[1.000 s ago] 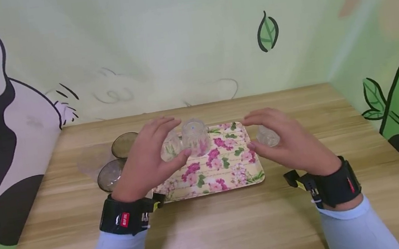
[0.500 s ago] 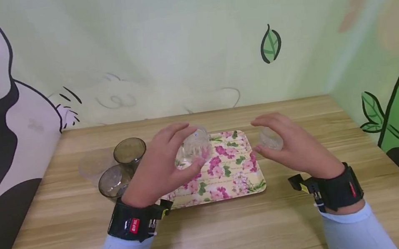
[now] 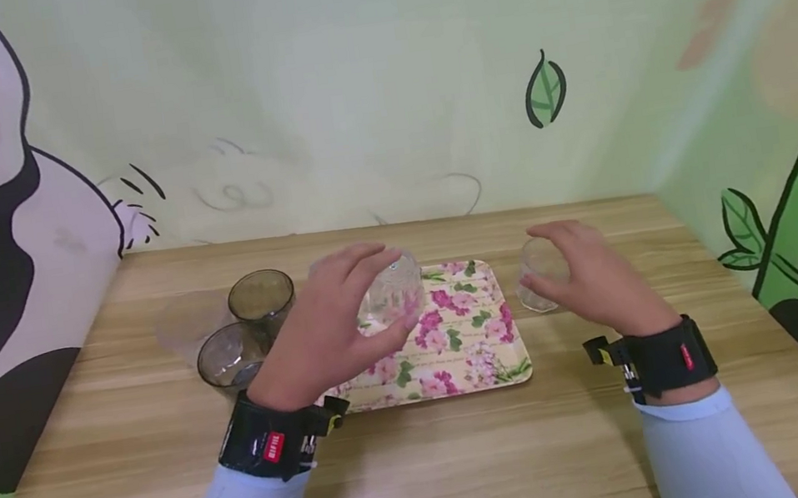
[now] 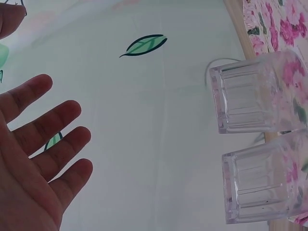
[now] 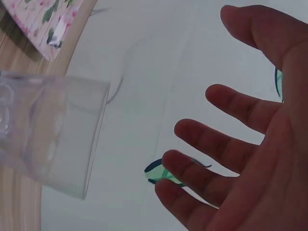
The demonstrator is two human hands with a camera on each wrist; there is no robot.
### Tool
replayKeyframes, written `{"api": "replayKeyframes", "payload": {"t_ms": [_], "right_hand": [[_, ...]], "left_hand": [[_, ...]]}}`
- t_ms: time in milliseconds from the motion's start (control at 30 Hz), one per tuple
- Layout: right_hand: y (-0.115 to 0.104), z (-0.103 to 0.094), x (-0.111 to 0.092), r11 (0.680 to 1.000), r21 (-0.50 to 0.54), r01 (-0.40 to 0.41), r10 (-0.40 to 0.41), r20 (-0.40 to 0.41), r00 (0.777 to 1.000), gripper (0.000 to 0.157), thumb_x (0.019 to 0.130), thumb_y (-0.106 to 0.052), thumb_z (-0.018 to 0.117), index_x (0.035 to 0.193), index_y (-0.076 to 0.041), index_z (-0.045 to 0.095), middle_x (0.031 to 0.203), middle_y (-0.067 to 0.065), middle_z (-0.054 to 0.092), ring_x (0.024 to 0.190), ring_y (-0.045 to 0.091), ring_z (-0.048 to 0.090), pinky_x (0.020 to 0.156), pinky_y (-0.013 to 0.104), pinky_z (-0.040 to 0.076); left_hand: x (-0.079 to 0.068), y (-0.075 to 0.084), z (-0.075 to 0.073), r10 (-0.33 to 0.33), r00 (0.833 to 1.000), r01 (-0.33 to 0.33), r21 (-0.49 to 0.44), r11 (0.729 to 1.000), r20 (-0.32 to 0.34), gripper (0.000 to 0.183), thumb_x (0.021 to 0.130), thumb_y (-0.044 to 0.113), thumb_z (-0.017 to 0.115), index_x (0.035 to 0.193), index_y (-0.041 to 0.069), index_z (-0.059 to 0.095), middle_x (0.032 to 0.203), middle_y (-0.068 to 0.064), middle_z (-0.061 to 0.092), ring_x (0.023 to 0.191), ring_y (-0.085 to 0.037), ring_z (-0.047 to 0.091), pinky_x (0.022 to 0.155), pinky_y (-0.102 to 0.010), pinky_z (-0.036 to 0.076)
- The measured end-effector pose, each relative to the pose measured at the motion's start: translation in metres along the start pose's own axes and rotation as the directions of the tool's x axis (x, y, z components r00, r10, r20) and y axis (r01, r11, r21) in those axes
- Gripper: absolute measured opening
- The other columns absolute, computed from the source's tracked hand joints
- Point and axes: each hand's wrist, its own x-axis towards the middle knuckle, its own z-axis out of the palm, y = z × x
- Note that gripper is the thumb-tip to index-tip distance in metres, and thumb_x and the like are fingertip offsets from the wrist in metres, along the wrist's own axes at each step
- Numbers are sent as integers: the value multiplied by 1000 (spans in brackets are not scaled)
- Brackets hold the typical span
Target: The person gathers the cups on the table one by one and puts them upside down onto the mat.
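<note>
My left hand [image 3: 333, 325] hovers over the left side of a floral tray [image 3: 452, 368], fingers spread and holding nothing. Beyond it two clear tumblers stand upside down on the tray; one tumbler [image 4: 255, 98] and its neighbour [image 4: 260, 185] show side by side in the left wrist view. The head view shows one tumbler [image 3: 403, 278] beside my fingertips, while my hand hides most of the other. To the right of the tray my right hand [image 3: 592, 278] is held above the table near an upright clear glass [image 5: 53, 130], fingers apart and not touching it.
Two smoky dark glasses, a rear one [image 3: 261, 296] and a front one [image 3: 228, 360], stand left of the tray. A faint transparent object [image 3: 189, 320] lies beside them. A painted wall [image 3: 352, 120] borders the wooden table [image 3: 428, 472] at the back.
My left hand has moved right, over the tray. The right hand has shifted right, away from the tray edge, revealing more of the clear glass. The head view has tilted slightly.
</note>
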Motion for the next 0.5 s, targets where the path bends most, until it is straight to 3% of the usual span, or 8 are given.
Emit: {"api": "replayKeyframes", "payload": {"t_ms": [200,500], "right_hand": [[13,-3,4,995,-52,-82,84,23,996,77,94,-47,64,152,-4,37,156,32,40,143,50,34,113,74,36],[34,1,20,992,-75,-99,106,94,990,87,92,-52,64,154,-1,30,154,37,39,140,54,36,112,75,38]], "left_hand": [[-2,-1,1,4,1000,-4,-3,1000,12,64,87,41,70,141,11,55,138,-14,62,129,-31,55,111,-56,47],[0,-1,0,12,1000,-12,5,1000,-7,64,87,42,70,140,11,56,138,-14,63,129,-31,55,110,-57,48]]}}
